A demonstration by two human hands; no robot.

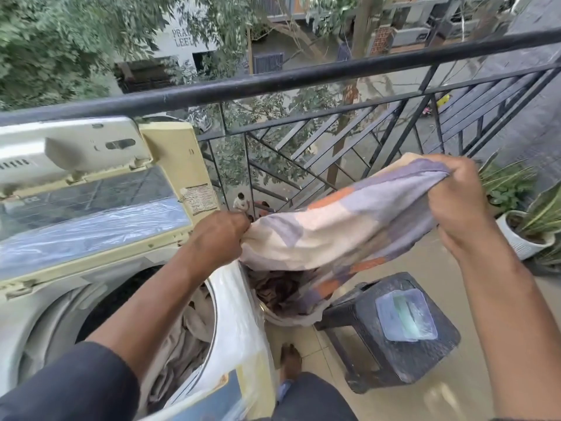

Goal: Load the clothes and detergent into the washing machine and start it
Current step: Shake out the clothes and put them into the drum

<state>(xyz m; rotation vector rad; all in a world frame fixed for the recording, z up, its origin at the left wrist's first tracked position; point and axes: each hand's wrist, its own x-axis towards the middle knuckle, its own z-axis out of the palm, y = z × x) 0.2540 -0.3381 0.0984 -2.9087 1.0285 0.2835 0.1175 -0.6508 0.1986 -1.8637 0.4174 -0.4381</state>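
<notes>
A top-loading washing machine (57,302) stands at the left with its lid (91,196) raised; beige clothes (179,344) lie in the drum. A patterned cloth (343,232) in cream, lilac and orange is stretched in the air to the right of the machine. My left hand (220,235) grips its left end and my right hand (461,202) grips its right end. The cloth's lower part hangs into a container of brown clothes (279,291) on the floor. A clear plastic tub (405,314), perhaps detergent, sits on a dark stool (394,360).
A black balcony railing (303,77) runs behind the machine and cloth, with a drop to the street beyond. Potted plants (522,232) stand at the right. My foot (290,360) is on the tiled floor between machine and stool.
</notes>
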